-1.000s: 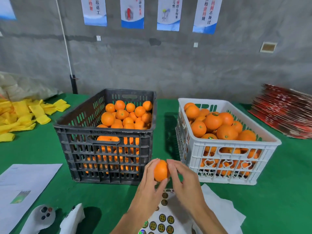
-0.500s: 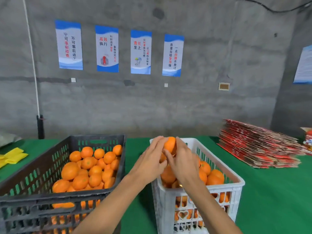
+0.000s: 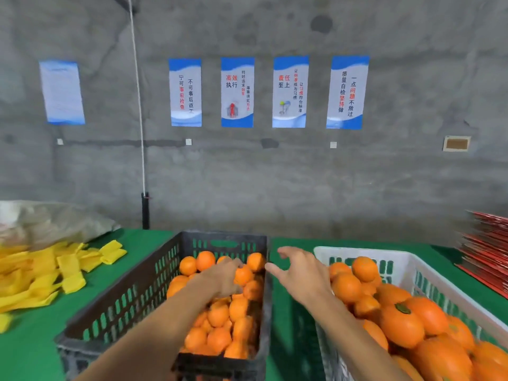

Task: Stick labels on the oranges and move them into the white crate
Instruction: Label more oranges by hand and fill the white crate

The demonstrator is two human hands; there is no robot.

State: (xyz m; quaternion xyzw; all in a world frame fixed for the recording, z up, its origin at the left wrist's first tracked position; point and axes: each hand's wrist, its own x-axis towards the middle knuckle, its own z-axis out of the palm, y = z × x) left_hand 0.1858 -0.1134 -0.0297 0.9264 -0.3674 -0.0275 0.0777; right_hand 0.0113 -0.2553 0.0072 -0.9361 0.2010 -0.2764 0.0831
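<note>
The black crate (image 3: 123,306) at centre holds several loose oranges. My left hand (image 3: 220,279) reaches into it, and its fingers curl over one orange (image 3: 244,275) near the far right corner. My right hand (image 3: 301,273) hovers with fingers spread and nothing in it, above the gap between the two crates. On the right, the white crate (image 3: 398,259) is piled high with oranges (image 3: 401,323), one showing a small round label by its stem.
Yellow foam sleeves (image 3: 41,273) lie scattered on the green table (image 3: 24,350) at the left, beside a clear plastic bag (image 3: 49,221). A stack of red flat cartons (image 3: 486,248) sits at the far right. Behind is a grey wall with posters.
The orange both hands held is no longer in them. My left hand moved left into the black crate, my right hand came away empty from over the white crate, and the view swung left.
</note>
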